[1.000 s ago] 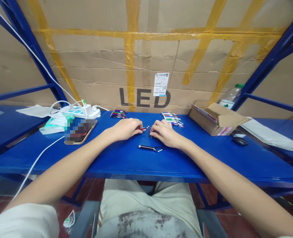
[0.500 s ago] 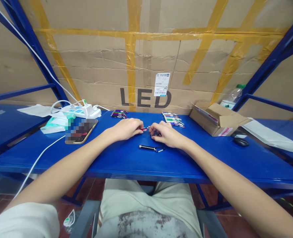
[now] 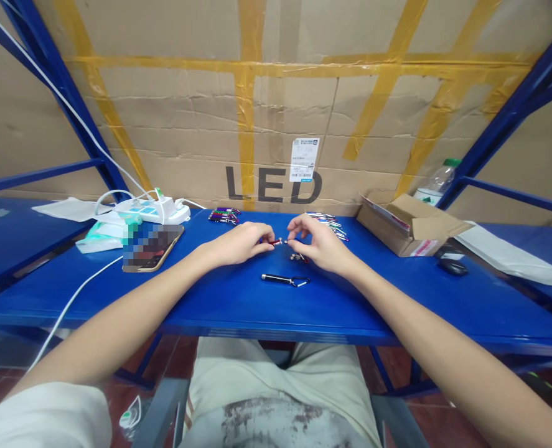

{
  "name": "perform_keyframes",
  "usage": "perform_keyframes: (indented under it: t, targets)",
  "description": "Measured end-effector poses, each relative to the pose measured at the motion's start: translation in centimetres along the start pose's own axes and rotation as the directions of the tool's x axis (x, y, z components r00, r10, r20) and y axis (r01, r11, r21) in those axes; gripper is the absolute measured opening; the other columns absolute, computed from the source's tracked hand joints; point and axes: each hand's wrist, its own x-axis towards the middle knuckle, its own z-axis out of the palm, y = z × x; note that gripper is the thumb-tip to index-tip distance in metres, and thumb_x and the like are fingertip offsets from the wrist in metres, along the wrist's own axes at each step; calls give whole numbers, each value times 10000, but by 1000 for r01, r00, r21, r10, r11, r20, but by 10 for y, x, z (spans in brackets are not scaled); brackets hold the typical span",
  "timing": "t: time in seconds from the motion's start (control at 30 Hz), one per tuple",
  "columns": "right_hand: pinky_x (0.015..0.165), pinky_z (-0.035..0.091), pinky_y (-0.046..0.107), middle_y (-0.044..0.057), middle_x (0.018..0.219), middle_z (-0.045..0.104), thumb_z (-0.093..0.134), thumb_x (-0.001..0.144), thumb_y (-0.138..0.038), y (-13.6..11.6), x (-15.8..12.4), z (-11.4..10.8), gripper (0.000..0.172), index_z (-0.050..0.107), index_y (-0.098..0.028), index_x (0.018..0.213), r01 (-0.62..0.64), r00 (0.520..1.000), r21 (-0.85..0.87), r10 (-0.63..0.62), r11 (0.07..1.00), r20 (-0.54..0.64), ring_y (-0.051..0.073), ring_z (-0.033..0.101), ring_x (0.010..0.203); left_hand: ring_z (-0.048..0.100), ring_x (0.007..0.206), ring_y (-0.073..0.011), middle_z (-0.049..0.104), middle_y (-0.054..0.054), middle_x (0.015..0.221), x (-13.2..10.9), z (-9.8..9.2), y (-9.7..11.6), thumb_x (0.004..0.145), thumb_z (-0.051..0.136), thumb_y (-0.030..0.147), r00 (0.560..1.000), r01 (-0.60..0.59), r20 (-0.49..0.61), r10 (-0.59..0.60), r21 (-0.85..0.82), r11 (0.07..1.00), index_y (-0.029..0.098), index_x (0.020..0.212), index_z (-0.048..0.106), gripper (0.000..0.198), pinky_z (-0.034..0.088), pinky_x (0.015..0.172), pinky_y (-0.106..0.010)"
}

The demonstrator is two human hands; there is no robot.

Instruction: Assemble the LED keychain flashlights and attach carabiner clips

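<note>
– While both hands are over the blue table (image 3: 210, 305), what does each one grasp?
– Left hand (image 3: 241, 244): fingers closed around a red mini torch (image 3: 271, 242), held level just above the table surface. Right hand (image 3: 317, 247): thumb and forefinger pinched on a small silver part (image 3: 285, 241) at the torch's open end; the other fingers are spread and lifted.
– Position of the torch relative to the bench?
– Centre of the table, between the two hands, toward the rear edge. Whether the silver part is seated in the torch or only touching it cannot be told.
– Adjacent items?
– Loose small parts (image 3: 298, 256) lie under the right hand. A black torch (image 3: 282, 279) lies flat nearer the person, apart from both hands. Two piles of coloured torches sit behind: one rear left (image 3: 223, 215), one rear right (image 3: 336, 229). An open cardboard box (image 3: 409, 227) stands to the right, a phone (image 3: 152, 247) to the left
</note>
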Motion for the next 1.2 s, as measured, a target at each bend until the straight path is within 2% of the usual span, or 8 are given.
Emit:
perform_keyframes:
  t: [0.13, 0.43, 0.7, 1.03, 1.2]
  targets:
    - [892, 527, 396, 53, 1057, 765, 678, 967, -292, -5, -1, 0, 287, 565, -249, 1228, 19, 999, 70, -16, 997, -48, 227, 651, 914, 728, 970, -232, 785, -72, 1089, 1, 3, 9, 1059, 648, 345, 1000, -13, -12, 12, -86, 996, 195, 1105, 716, 171, 525, 891, -334]
    - [942, 540, 420, 67, 1099, 769, 652, 1009, -293, -9, -3, -1, 255, 583, -260, 1253, 76, 994, 4, -75, 997, -73, 250, 681, 1009, 726, 919, -207, 791, -51, 1059, 3, 12, 12, 1046, 670, 374, 997, -12, -72, -4, -217, 976, 198, 1098, 707, 187, 549, 876, -325]
    - [940, 543, 427, 64, 1120, 780, 651, 1021, -327, -11, -3, -4, 280, 586, -274, 1288, 86, 991, -35, -89, 996, -101, 260, 680, 1003, 726, 968, -219, 791, -66, 1126, 4, 10, 14, 1057, 659, 406, 990, -6, -139, -25, -218, 976, 200, 1117, 703, 219, 554, 896, -347]
    - [941, 512, 444, 72, 1142, 783, 643, 1053, -326, -16, -7, -6, 263, 604, -280, 1309, 112, 985, -160, -131, 981, -114, 287, 643, 1011, 717, 969, -216, 780, -66, 1124, 3, 8, 18, 1064, 652, 363, 983, -24, -185, -8, -174, 984, 195, 1109, 694, 180, 549, 913, -354]
    - [969, 509, 475, 84, 1176, 783, 649, 1060, -367, -17, -7, -8, 288, 610, -288, 1334, 114, 989, -182, -129, 977, -69, 317, 625, 1066, 716, 988, -220, 771, -72, 1142, 2, 8, 17, 1079, 635, 343, 982, -54, -186, 28, -139, 989, 192, 1127, 689, 168, 547, 927, -357]
